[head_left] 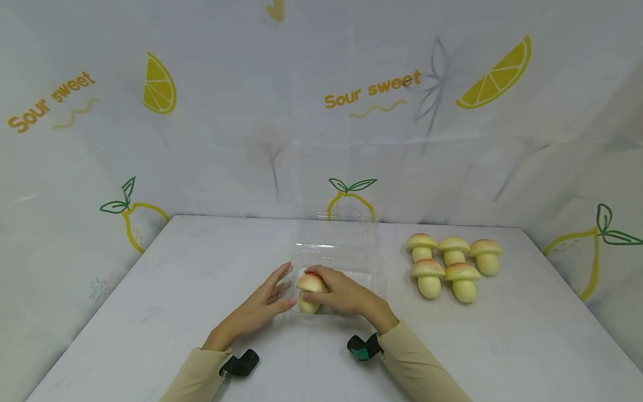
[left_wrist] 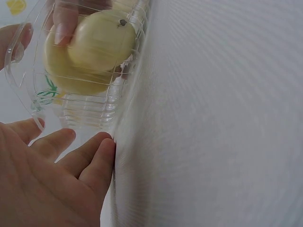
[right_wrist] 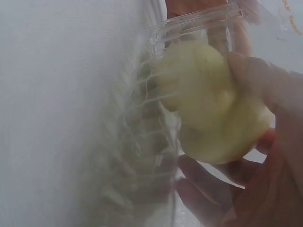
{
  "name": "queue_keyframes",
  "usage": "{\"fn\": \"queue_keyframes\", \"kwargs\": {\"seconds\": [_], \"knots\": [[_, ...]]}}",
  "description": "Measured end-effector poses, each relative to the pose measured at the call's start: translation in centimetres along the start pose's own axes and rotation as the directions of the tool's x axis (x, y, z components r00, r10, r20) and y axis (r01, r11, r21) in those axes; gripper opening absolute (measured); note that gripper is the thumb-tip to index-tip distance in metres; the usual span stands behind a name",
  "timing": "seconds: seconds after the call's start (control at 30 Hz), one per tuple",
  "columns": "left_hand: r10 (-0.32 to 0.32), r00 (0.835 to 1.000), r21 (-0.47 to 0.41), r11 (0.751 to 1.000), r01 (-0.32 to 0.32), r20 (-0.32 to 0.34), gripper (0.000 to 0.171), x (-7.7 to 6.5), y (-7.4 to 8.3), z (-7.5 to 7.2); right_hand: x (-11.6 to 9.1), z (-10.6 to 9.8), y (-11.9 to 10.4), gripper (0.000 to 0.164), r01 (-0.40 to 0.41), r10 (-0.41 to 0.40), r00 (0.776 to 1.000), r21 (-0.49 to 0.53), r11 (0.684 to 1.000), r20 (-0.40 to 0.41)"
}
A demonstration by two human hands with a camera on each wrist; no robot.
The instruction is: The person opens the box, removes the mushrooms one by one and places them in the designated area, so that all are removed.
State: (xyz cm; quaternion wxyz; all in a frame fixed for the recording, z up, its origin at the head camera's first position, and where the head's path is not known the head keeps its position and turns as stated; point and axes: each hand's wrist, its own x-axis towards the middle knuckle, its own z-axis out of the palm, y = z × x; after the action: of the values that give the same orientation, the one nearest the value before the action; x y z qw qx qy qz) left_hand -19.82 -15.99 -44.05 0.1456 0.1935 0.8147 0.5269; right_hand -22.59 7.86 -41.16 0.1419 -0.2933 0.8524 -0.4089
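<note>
A pale yellow toy mushroom (head_left: 311, 283) with a reddish tint on its cap is inside the left part of a clear plastic clamshell box (head_left: 361, 279). My right hand (head_left: 346, 290) grips it from the right, thumb in front and fingers over the cap. In the left wrist view the mushroom's rounded stem (left_wrist: 102, 40) shows through the ribbed box wall. My left hand (head_left: 255, 308) is at the box's left side, its fingers extended and spread close to the wall. Whether every fingertip touches the plastic is hard to tell.
Several matching mushrooms (head_left: 429, 277) lie in two rows on the white-covered table (head_left: 201, 251), right of the box. The box's clear lid (head_left: 336, 234) stands open at the back, near the lemon-printed backdrop (head_left: 221, 111).
</note>
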Motion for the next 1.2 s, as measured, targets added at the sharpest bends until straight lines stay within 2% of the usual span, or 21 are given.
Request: {"fn": "queue_keyframes", "kwargs": {"seconds": [0.2,0.4,0.57,0.73,1.2], "knots": [[0.007,1.0,-0.005,1.0,-0.007,0.004,0.083,0.1,-0.1,0.0,-0.2,-0.1,-0.2,0.054,-0.023,0.02,0.997,-0.038,0.999,-0.08],[0.004,1.0,-0.011,1.0,-0.003,0.006,0.082,0.1,-0.2,0.1,-0.3,-0.2,-0.4,0.056,-0.045,0.042,0.991,-0.02,0.999,-0.129],[0.001,1.0,-0.012,1.0,-0.001,0.002,0.082,0.1,-0.2,0.1,-0.3,-0.4,-0.5,0.056,-0.028,0.026,0.984,-0.013,1.0,-0.177],[0.002,1.0,-0.013,1.0,-0.002,0.001,0.083,0.0,-0.1,0.1,-0.4,-0.7,-0.4,0.058,0.006,-0.005,0.983,0.005,1.0,-0.181],[0.01,1.0,-0.015,1.0,-0.01,-0.007,0.083,0.1,0.0,0.1,-1.7,-1.8,-0.7,0.06,0.032,-0.03,0.98,0.006,0.999,-0.196]]}}
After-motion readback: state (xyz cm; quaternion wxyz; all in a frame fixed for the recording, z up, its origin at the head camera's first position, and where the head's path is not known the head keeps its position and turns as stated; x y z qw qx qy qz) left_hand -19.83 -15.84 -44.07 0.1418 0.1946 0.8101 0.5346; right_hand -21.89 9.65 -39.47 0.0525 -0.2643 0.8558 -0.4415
